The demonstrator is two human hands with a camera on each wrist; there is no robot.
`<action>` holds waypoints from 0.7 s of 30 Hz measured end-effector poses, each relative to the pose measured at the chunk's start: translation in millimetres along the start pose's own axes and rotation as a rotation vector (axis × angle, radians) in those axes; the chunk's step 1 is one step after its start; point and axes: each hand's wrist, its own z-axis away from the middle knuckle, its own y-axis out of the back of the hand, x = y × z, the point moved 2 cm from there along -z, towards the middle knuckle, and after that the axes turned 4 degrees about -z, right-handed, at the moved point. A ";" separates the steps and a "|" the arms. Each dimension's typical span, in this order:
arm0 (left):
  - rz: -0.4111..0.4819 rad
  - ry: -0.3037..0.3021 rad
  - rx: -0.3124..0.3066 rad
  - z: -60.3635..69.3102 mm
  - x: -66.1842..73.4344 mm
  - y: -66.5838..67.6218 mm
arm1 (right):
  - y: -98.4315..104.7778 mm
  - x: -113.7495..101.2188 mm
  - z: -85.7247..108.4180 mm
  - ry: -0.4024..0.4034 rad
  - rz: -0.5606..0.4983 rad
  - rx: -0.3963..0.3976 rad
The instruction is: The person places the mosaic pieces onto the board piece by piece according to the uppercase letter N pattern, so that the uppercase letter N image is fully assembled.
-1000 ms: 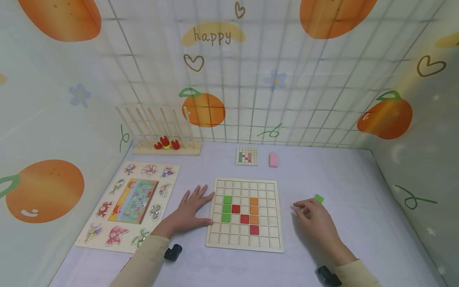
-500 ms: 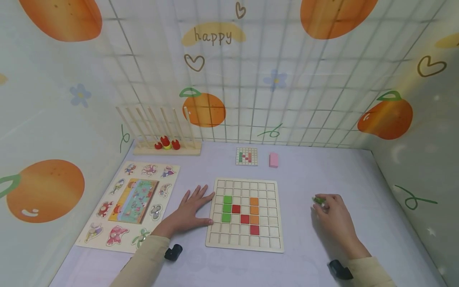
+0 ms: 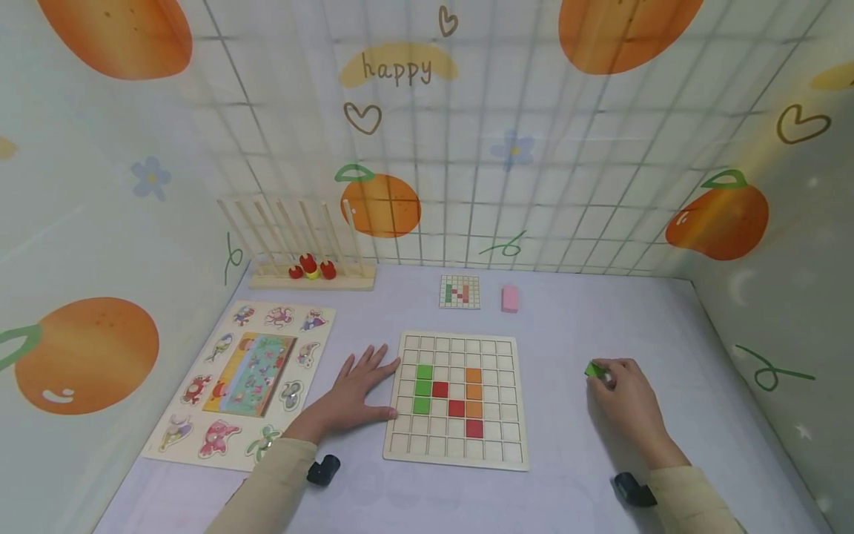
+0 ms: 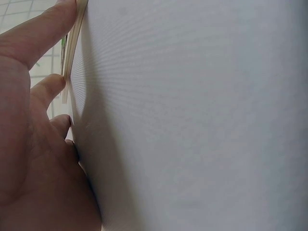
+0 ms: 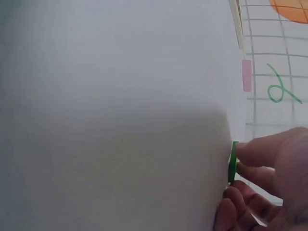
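My right hand pinches a small green square tile between thumb and fingers, to the right of the board. In the right wrist view the tile is seen nearly edge-on at the fingertips, close to the tabletop. The wooden grid board lies flat in the middle, with green tiles, red tiles and orange tiles in its cells. My left hand rests with spread fingers on the table, its thumb and a finger touching the board's left edge.
A small pattern card and a pink block lie behind the board. At left is a wooden sea-animal puzzle, partly under the left sleeve. A peg rack with red and yellow beads stands at the back left.
My right hand has moved right to the green tile, which lay on the table behind it, and now pinches it. The left hand and the board stay put.
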 end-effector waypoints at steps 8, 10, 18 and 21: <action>0.001 0.003 0.001 -0.3 0.0 0.1 | -0.9 -10.7 8.7 0.094 0.024 -0.024; 0.003 0.003 -0.001 -0.4 -0.1 0.2 | -4.1 -14.4 11.3 0.118 0.036 -0.028; 0.006 0.001 -0.003 -0.7 -1.7 -1.2 | -20.9 -35.7 19.2 0.145 0.062 -0.046; 0.009 -0.003 0.001 -1.0 -3.0 -2.2 | -26.0 -42.9 21.3 0.152 0.068 -0.057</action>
